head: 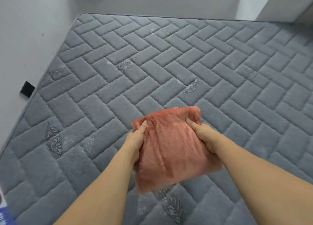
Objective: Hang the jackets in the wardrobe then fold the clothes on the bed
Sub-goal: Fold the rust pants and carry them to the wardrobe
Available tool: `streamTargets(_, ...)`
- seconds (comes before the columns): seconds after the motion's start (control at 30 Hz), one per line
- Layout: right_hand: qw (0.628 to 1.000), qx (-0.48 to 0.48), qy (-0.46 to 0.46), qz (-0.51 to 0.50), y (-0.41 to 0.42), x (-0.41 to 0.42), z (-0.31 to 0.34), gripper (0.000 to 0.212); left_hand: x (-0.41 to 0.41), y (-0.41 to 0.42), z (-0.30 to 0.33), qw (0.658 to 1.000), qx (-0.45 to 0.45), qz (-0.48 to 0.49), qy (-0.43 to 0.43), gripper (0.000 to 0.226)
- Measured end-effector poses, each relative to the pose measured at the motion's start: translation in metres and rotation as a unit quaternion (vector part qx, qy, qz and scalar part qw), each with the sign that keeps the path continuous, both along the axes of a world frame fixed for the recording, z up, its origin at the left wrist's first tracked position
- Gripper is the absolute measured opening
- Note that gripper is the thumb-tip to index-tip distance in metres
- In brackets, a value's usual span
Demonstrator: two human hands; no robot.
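Observation:
A salmon-pink garment (171, 150), folded into a compact bundle, is held just above the grey quilted bed (152, 68). My left hand (137, 140) grips its left edge, thumb on top and fingers hidden underneath. On the right edge, my right hand (203, 136) holds the same bundle with its thumb pressed into the cloth. The lower corner of the garment hangs down toward the near part of the bed.
The bed's brick-pattern cover with embroidered leaves fills most of the view. Pale walls stand to the left and behind. A black square (27, 89) sits on the left wall near the bed edge. A bit of blue-white fabric (5, 216) shows at the bottom left.

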State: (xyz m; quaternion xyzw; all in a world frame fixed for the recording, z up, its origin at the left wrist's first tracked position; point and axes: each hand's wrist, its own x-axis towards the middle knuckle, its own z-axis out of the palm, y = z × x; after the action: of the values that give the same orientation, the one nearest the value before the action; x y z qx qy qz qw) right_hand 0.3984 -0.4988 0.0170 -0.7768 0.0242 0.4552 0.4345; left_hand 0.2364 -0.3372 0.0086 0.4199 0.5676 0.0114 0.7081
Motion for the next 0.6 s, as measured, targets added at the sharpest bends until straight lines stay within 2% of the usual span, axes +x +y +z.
streamTargets(0.23, 0.984, 0.037, -0.052, -0.167, -0.144, 0.003, 0.197, 0.073, 0.065, -0.099, 0.200, 0.982, 0.120, -0.140, -0.044, 0.051)
streamTargets(0.33, 0.963, 0.067, -0.074, -0.249, -0.208, -0.006, 0.272, 0.072, 0.095, -0.150, 0.281, 0.960, 0.166, -0.213, -0.078, 0.065)
streamTargets(0.47, 0.915, 0.110, -0.127, -0.367, -0.300, -0.025, 0.365, 0.058, 0.133, -0.234, 0.377, 0.911, 0.193, -0.336, -0.140, 0.080)
streamTargets(0.6, 0.844, 0.136, -0.202, -0.478, -0.403, -0.059, 0.445, 0.056, 0.151, -0.339, 0.461, 0.841, 0.180, -0.461, -0.219, 0.094)
